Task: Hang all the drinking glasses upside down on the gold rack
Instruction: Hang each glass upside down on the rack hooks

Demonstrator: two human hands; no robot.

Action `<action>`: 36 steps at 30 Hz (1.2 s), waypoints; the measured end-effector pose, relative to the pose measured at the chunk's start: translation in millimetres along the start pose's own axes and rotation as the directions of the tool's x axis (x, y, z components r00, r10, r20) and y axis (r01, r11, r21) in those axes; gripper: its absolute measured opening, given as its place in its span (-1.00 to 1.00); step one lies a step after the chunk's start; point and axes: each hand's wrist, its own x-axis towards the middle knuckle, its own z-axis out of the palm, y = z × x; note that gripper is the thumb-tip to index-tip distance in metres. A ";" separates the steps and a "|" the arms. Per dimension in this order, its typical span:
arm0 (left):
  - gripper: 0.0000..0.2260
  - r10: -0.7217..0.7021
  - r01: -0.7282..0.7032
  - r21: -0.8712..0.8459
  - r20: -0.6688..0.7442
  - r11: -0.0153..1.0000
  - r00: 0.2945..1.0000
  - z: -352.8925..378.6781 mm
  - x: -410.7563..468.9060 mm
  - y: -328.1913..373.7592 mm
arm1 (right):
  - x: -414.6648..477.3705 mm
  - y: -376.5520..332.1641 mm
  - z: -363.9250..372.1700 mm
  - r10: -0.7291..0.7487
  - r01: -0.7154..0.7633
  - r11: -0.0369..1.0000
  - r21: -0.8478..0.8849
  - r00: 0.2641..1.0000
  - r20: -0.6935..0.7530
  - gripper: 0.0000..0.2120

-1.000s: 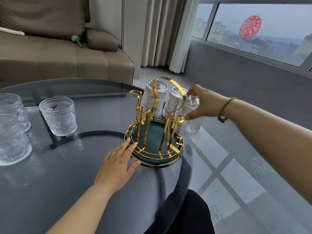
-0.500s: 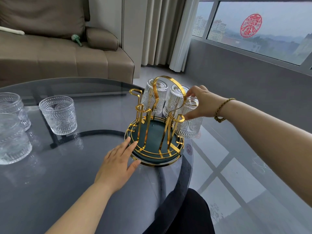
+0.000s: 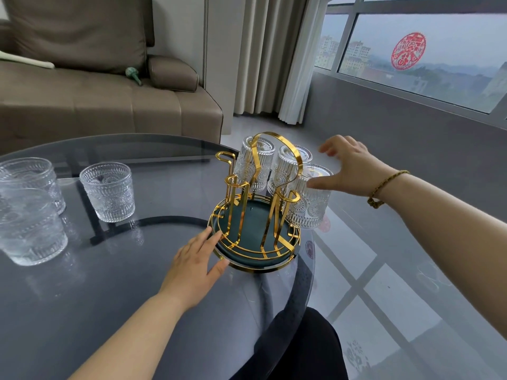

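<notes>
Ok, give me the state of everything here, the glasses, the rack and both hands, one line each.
Rack: upright on the table, three hooks filled, near hooks bare.
Hung glasses: upside down on the rack.
Table glasses: upright, not yet hung.
Left hand: flat on the table, fingers against the rack's base.
Right hand: open, holding nothing, thumb by the nearest hung glass.

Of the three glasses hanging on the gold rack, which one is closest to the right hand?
The clear ribbed glass on the rack's right side, lowest and nearest the camera. The open right hand is beside its upturned base; the other two hang farther back.
</notes>
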 end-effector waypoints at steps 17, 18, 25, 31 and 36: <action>-0.78 -0.333 0.372 0.006 -0.437 0.928 0.836 -94.6 -122.3 -113.4 | -32.4 -219.7 133.3 -0.368 0.388 0.749 0.537 0.918 -0.150 -0.81; -0.74 -0.370 0.414 0.011 -0.430 0.910 0.824 -97.4 -125.7 -122.0 | -27.7 -228.3 150.5 -0.324 0.323 0.740 0.590 0.940 -0.108 -0.75; -0.55 -0.403 0.473 0.129 -0.361 0.872 0.841 -88.4 -127.5 -152.8 | 26.1 -246.9 229.6 -0.073 -0.087 0.663 0.744 0.981 0.180 -0.13; -0.55 -0.396 0.469 0.133 -0.367 0.873 0.842 -86.8 -124.9 -156.0 | 62.2 -273.2 257.8 0.034 -0.186 0.605 0.774 0.977 0.208 0.01; -0.55 -0.402 0.476 0.138 -0.365 0.869 0.840 -85.6 -125.7 -158.5 | 79.4 -279.3 265.5 0.122 -0.228 0.600 0.767 0.973 0.194 -0.01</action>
